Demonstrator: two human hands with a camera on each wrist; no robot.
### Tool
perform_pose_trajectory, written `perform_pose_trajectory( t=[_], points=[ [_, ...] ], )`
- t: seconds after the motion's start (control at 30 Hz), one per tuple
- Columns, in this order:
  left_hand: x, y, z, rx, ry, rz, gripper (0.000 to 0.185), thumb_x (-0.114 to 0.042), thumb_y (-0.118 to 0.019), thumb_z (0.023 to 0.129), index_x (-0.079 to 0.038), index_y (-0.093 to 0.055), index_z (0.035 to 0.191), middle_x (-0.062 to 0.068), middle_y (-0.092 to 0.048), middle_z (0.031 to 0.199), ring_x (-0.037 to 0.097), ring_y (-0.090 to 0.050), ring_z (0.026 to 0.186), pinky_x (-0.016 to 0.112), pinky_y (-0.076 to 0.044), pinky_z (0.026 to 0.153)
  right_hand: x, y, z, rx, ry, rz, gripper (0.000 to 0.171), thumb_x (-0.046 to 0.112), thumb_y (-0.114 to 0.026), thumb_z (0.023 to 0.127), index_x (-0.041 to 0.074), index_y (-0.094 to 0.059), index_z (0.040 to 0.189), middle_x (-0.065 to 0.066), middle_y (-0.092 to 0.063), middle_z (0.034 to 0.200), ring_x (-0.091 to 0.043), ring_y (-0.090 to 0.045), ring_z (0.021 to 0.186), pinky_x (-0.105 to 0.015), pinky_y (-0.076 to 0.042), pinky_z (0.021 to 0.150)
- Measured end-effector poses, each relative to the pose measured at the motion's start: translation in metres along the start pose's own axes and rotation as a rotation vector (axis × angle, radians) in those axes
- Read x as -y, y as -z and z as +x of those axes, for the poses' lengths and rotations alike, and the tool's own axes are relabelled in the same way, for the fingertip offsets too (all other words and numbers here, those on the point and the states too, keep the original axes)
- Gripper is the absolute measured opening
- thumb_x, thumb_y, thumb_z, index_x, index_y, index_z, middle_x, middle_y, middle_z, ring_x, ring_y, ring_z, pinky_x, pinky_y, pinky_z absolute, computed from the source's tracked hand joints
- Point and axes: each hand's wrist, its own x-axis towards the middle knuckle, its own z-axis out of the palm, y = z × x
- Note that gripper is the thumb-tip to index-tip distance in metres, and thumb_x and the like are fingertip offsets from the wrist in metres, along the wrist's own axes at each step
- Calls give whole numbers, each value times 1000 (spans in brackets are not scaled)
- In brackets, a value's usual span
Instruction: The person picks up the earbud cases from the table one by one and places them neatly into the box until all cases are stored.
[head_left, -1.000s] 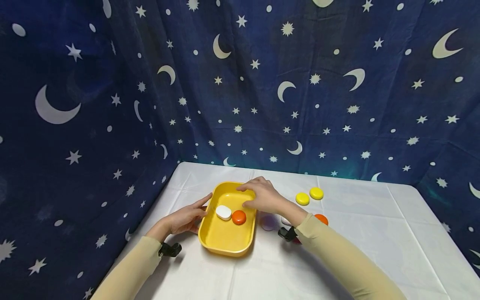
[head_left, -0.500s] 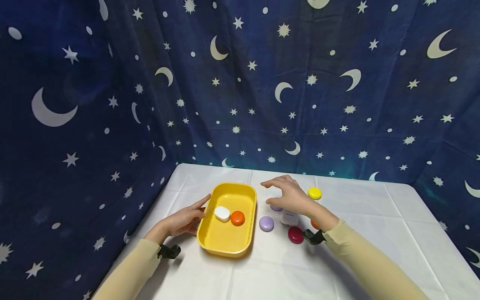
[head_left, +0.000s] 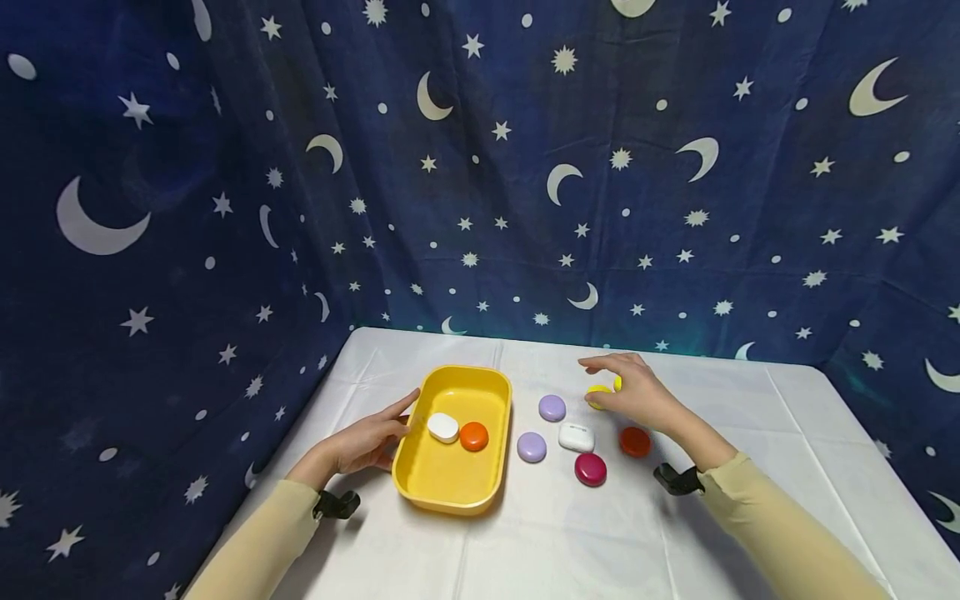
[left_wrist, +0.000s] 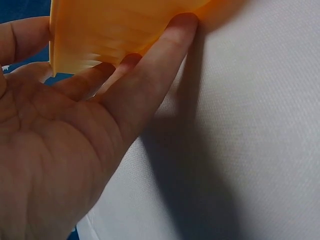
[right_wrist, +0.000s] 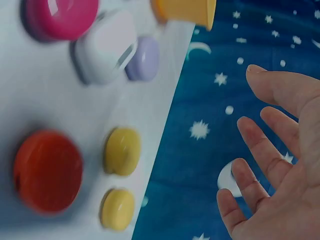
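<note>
The left hand point(head_left: 371, 440) rests its straight fingers point(left_wrist: 165, 55) against the outer wall of the yellow tray point(head_left: 450, 483) on the tabletop point(head_left: 570, 542). The right hand point(head_left: 637, 396) hovers over two yellow discs point(head_left: 597, 392), fingers point(right_wrist: 260, 145) spread and relaxed, holding nothing.

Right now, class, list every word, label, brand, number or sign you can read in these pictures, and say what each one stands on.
None can be read.
White case: a small dark mark on its top, too small and blurred to read.
Round cases, yellow tray and white tablecloth: no print shows.
Blue backdrop: only moons, stars and dots, no writing.
</note>
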Motion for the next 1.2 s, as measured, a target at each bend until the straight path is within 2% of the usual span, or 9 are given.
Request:
perform_pose_trajectory(
  t=[0.33,0.5,0.67,0.83,1.2],
  points=[
    [-2,-2,-2,-7,-3,15,73,-15,-45,106,-35,-7,166,27,-21,164,35,-58,123,52,-57,88,-30,15,-10,-10,-121,-22,58,24,-78,90,15,-60,144,-15,-64,129,-41,-37,131,-69,-36,104],
    [-1,-1,-2,3,-10,11,74,-14,-45,106,-34,-6,166,27,-20,164,36,-56,125,53,-57,89,-40,19,-12,-24,-128,-31,59,25,-78,90,10,-59,144,-17,-64,128,-44,-37,131,-70,-33,104],
    [0,-1,-1,15,-15,-4,74,-14,-44,106,-34,-5,166,26,-18,165,36,-56,125,54,-57,88,-51,21,-14,-31,-138,-43,60,26,-78,90,7,-59,143,-20,-64,127,-44,-38,127,-67,-36,102],
    [1,0,0,13,-14,-10,74,-14,-44,106,-34,-5,166,26,-18,165,35,-57,125,53,-57,87,-62,22,-13,-34,-175,-70,59,26,-76,92,6,-57,144,-21,-64,127,-44,-40,123,-63,-40,97],
    [0,0,-1,4,-7,-2,74,-15,-46,106,-35,-7,166,26,-20,165,35,-56,124,52,-58,86,-86,19,-8,-24,-231,-93,63,28,-76,91,4,-55,145,-23,-63,126,-43,-41,118,-62,-37,94]
  ],
)
